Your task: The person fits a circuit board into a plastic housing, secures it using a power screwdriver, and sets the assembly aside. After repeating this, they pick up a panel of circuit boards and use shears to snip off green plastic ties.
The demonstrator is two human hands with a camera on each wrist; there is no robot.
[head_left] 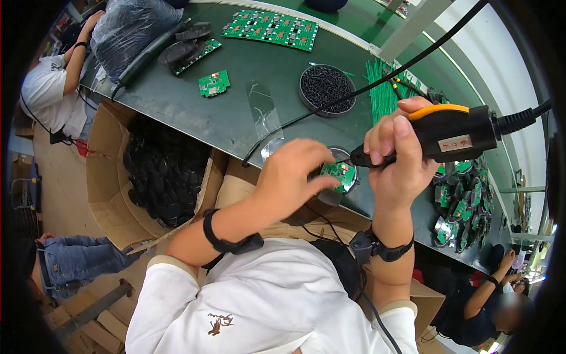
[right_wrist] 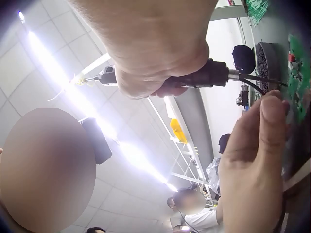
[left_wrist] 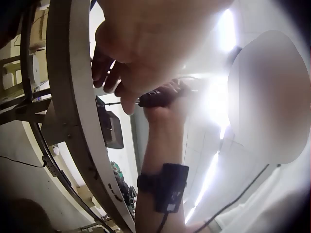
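My right hand grips a black electric screwdriver with an orange lever. Its thin bit points left, over a small green circuit board seated in a round casing near the table's front edge. Slightly blurred, my left hand reaches in from the other side. Its fingers and thumb are spread apart at the board, the thumb tip over the board's near edge. In the right wrist view, the left fingertips are close beside the bit; any small part there is hidden.
A round tub of black screws stands behind the board, beside green cable ties. Finished-looking round board units pile up at right. A panel of boards lies at the back. A carton of black parts stands at left.
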